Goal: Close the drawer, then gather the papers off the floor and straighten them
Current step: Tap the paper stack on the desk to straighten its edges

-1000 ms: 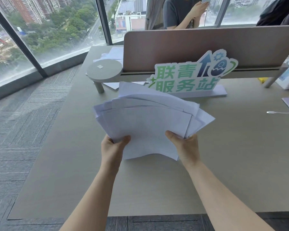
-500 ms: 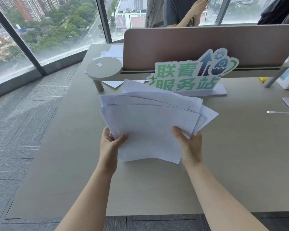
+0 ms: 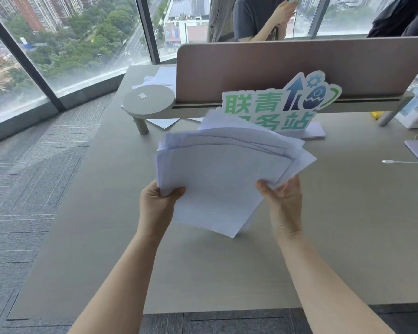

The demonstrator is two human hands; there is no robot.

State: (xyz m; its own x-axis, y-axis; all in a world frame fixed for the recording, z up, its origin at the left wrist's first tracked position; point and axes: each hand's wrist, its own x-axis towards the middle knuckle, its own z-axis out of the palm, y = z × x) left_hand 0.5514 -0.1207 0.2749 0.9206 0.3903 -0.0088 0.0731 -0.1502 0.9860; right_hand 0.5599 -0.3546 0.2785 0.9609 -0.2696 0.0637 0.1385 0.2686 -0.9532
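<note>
A fanned, uneven stack of white papers (image 3: 217,174) hangs above the grey desk (image 3: 336,249), its sheets askew and its lower corner pointing down near the desktop. My left hand (image 3: 157,206) grips the stack's left edge, thumb on top. My right hand (image 3: 284,203) holds the right edge, thumb on the front sheet and fingers behind. No drawer is in view.
A green and white sign (image 3: 275,107) stands behind the papers, before a pink divider panel (image 3: 299,68). A round grey shelf (image 3: 149,100) sits at the left, loose sheets (image 3: 164,121) under it. A white cable (image 3: 401,162) lies at right. A person sits beyond the divider.
The stack has been lifted and tilted, its lower right corner now dropping towards the desk. My hands have shifted outwards along the side edges, and the sheets cover more of the sign.
</note>
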